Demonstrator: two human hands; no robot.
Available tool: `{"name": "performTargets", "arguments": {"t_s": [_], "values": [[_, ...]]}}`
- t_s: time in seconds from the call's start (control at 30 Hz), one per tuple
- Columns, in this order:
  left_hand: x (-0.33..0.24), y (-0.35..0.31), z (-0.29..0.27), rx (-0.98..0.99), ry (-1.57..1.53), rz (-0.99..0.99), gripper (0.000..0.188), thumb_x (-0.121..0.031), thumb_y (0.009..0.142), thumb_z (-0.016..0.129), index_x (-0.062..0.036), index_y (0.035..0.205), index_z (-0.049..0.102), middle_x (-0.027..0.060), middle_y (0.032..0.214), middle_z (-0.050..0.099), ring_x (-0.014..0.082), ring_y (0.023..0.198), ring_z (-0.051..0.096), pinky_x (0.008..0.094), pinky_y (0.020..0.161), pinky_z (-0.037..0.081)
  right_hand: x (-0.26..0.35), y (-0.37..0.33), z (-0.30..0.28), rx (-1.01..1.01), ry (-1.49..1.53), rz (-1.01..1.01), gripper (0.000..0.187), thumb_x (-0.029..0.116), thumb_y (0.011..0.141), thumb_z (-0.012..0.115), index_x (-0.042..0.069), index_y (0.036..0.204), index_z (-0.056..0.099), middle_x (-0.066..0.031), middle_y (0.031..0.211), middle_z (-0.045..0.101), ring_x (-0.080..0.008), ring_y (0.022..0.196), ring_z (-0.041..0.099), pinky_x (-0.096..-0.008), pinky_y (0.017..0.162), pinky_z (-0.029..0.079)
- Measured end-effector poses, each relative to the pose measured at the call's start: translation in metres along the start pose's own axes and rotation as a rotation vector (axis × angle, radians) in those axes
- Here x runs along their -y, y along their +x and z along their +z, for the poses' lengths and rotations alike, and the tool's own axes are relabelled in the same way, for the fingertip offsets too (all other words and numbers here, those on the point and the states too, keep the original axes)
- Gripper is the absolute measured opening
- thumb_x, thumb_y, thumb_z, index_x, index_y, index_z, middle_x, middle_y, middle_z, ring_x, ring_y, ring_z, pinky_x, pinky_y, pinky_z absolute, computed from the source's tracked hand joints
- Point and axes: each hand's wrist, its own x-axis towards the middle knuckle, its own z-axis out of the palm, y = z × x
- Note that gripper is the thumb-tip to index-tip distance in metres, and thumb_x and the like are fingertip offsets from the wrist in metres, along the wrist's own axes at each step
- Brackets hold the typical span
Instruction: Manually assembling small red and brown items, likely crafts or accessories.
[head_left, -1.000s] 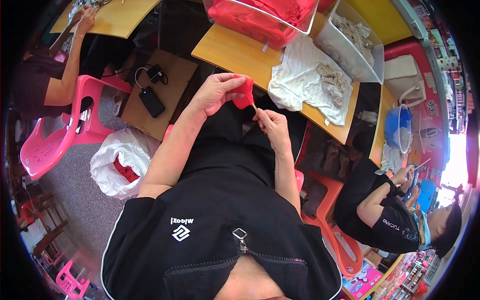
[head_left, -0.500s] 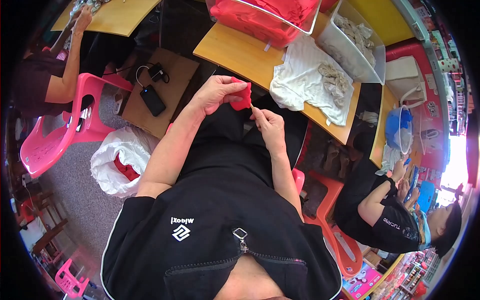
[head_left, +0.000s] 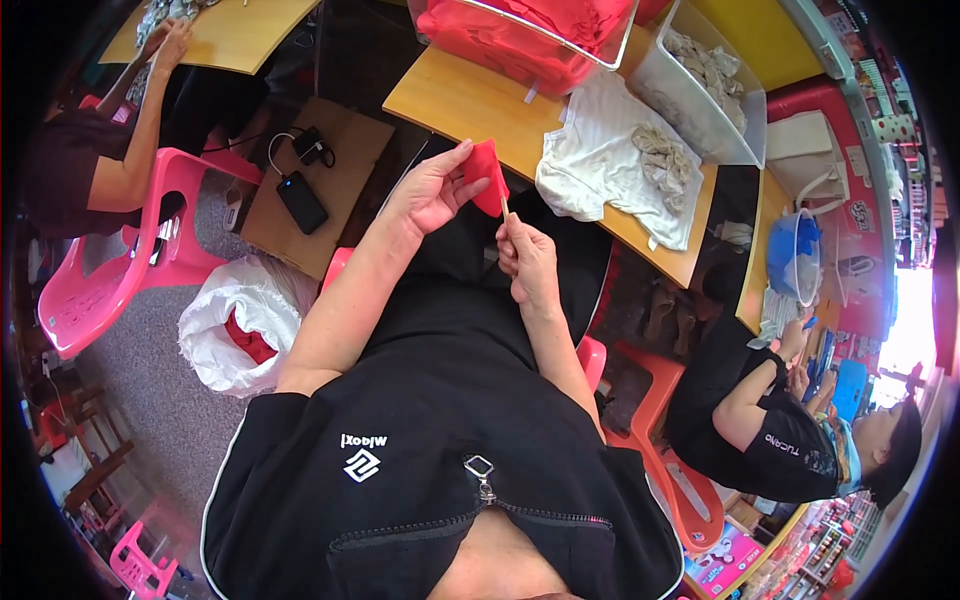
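Observation:
Above my lap, my left hand [head_left: 437, 190] holds a small flat red piece [head_left: 484, 180], probably cloth, between the thumb and the fingers. Its lower tip points down toward my right hand [head_left: 527, 255]. That hand is closed in a pinch on a thin, pale stick-like tool [head_left: 505, 203]. The tool's upper end meets the lower right edge of the red piece. Whether it goes into the cloth or only touches it cannot be made out.
Ahead stands a wooden table [head_left: 455, 95] bearing a bin of red pieces [head_left: 530, 45], a white shirt [head_left: 620, 150] and a bin of pale cloth [head_left: 670, 85]. A white sack [head_left: 215, 340] and a pink chair [head_left: 110, 290] are left. Two people sit at either side.
My left hand has opened its grip somewhat and the red piece now stands more upright, showing more of its face. My right hand has shifted slightly down with the stick-like tool.

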Motion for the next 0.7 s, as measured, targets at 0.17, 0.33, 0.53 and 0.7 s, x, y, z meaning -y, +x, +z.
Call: {"name": "performTargets", "arguments": {"t_s": [0.17,0.33,0.53,0.7], "values": [[0.000,-0.001,0.010,-0.008,-0.057,0.005,0.020,-0.019,0.089,0.064,-0.0056,0.103,0.063,0.0059,0.096,0.067,0.0137,0.089,0.065,0.0301,0.079,0.056,0.000,-0.001,0.000,0.034,0.065,-0.020,0.033,0.030,0.096,0.055,0.004,0.076,0.058,0.0049,0.056,0.042,-0.0022,0.041,0.027,-0.0187,0.040,0.020],[-0.011,-0.007,0.015,0.115,0.208,0.047,0.023,-0.022,0.088,0.066,-0.0054,0.105,0.065,0.0019,0.091,0.067,0.0103,0.084,0.064,0.0254,0.076,0.054,0.006,0.000,-0.002,0.053,-0.023,0.008,0.034,0.031,0.095,0.055,0.004,0.075,0.058,0.0047,0.056,0.042,-0.0025,0.041,0.027,-0.0193,0.040,0.020],[-0.004,0.001,0.007,0.083,0.181,0.070,0.023,-0.022,0.086,0.068,-0.0049,0.101,0.067,0.0009,0.086,0.067,0.0096,0.078,0.063,0.0239,0.070,0.053,0.008,-0.003,0.008,0.056,-0.031,0.050,0.035,0.032,0.095,0.057,0.003,0.074,0.059,0.0043,0.055,0.043,-0.0024,0.041,0.028,-0.0194,0.039,0.020],[-0.007,0.001,0.005,0.050,0.281,0.087,0.022,-0.022,0.086,0.068,-0.0041,0.099,0.068,0.0022,0.085,0.067,0.0108,0.077,0.064,0.0251,0.069,0.053,0.010,-0.004,0.010,0.012,-0.118,0.010,0.034,0.030,0.094,0.058,0.003,0.074,0.060,0.0048,0.055,0.044,-0.0019,0.041,0.029,-0.0187,0.039,0.021]]}}
